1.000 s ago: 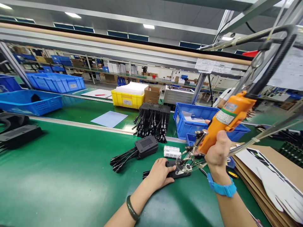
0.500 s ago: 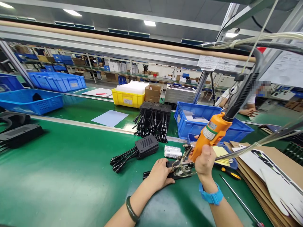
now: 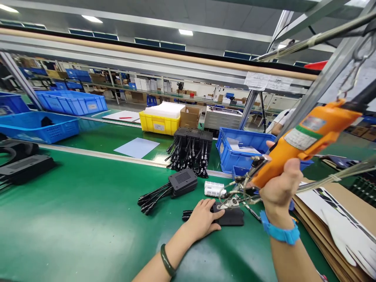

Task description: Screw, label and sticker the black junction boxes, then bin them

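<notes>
A black plastic box with cables [image 3: 232,216] lies flat on the green bench. My left hand [image 3: 202,219] grips its left end, fingers over the top and thumb along the near side. My right hand [image 3: 280,186] is wrapped round an orange electric screwdriver [image 3: 305,141], which hangs from a hook and leans up to the right. Its lower end, with thin clear tubing and metal fittings [image 3: 235,200], is over the box; whether the tip touches is unclear. Just behind lie white slotted plastic pieces [image 3: 214,188]. Another black box with cables [image 3: 183,182] sits to the left.
Behind stand a stack of black cabled boxes [image 3: 192,145], a yellow bin [image 3: 160,124] and a blue bin [image 3: 227,156]. Cardboard sheets [image 3: 314,231] and a white glove [image 3: 337,235] lie at right. More black units [image 3: 23,168] lie at far left.
My right hand has moved right and nearer with the screwdriver, which now leans over more. The black box and my left hand have shifted slightly right; more of the box shows.
</notes>
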`<state>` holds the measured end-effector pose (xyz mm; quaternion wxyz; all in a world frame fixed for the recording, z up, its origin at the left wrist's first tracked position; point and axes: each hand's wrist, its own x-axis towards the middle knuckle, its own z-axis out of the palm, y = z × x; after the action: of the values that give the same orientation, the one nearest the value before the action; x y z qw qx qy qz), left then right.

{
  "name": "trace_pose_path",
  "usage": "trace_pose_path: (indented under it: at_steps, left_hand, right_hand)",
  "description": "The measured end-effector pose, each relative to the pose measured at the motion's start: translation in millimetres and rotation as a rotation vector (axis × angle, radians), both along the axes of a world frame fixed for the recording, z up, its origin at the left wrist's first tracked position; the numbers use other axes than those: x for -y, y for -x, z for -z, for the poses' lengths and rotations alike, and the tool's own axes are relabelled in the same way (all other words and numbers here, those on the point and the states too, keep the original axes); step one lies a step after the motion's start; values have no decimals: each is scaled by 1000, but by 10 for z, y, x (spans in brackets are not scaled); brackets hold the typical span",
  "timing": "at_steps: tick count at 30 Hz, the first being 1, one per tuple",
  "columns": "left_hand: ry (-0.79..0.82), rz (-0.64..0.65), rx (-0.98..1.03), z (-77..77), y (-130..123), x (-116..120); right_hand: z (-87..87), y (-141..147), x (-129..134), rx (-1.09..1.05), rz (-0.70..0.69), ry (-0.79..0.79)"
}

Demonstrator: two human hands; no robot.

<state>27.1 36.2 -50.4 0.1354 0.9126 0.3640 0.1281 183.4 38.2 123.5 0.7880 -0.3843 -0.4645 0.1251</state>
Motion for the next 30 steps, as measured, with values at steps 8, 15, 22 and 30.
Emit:
trace_pose_path:
  at_steps: [8, 15, 22, 30]
  left_hand:
    - [49, 35, 0, 125, 6, 4]
    - [63, 35, 2, 60, 7, 18]
    - [50, -8, 20, 58, -45, 6]
    - [45, -7, 39, 108, -46, -2]
  right_hand:
    - [243, 192, -308, 45, -91, 113]
    - [592, 246, -351, 13, -202, 194]
    - [675, 298, -354, 11, -214, 184]
    - [603, 228, -167, 20, -208, 103]
